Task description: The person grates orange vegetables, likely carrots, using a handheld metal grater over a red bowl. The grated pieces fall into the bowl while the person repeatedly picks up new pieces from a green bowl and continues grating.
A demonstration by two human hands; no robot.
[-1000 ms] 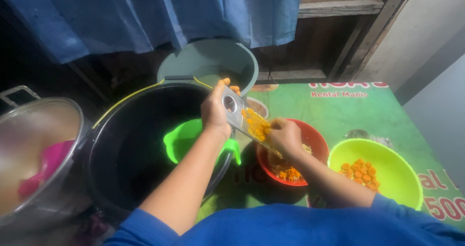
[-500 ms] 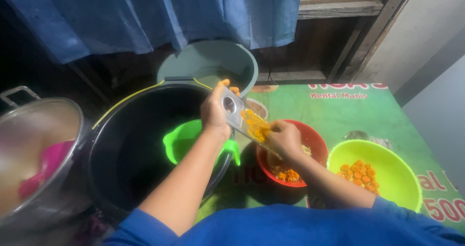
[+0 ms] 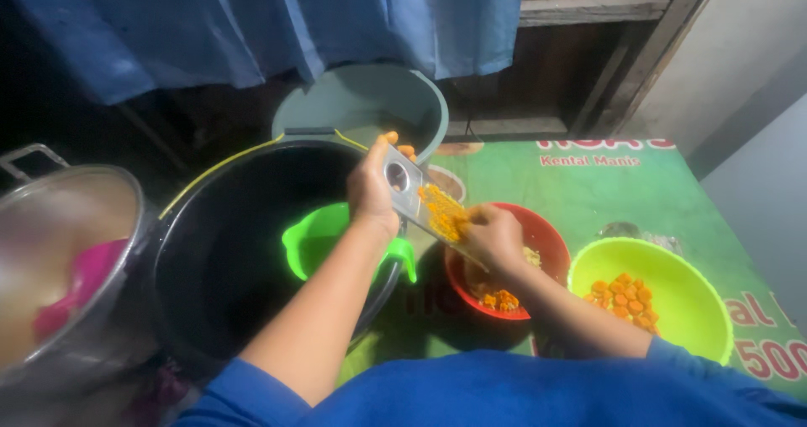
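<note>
My left hand [image 3: 372, 190] grips the top end of a flat metal grater [image 3: 418, 197], which slants down over a red bowl [image 3: 538, 240]. My right hand [image 3: 493, 235] presses a small orange piece, mostly hidden under my fingers, against the grater's lower part, where orange shreds [image 3: 443, 213] cling. More orange gratings [image 3: 500, 297] lie in the red bowl. A yellow-green bowl [image 3: 685, 309] to the right holds several orange chunks [image 3: 624, 294].
A big black bucket [image 3: 227, 250] with a bright green scoop [image 3: 324, 238] on its rim stands at the left. Behind it is a grey-green bucket [image 3: 370, 108]. A metal pot [image 3: 59, 250] with something pink sits far left. A green printed sheet [image 3: 639, 192] covers the surface.
My right hand has shifted slightly along the grater. The left hand and the bowls stay where they were.
</note>
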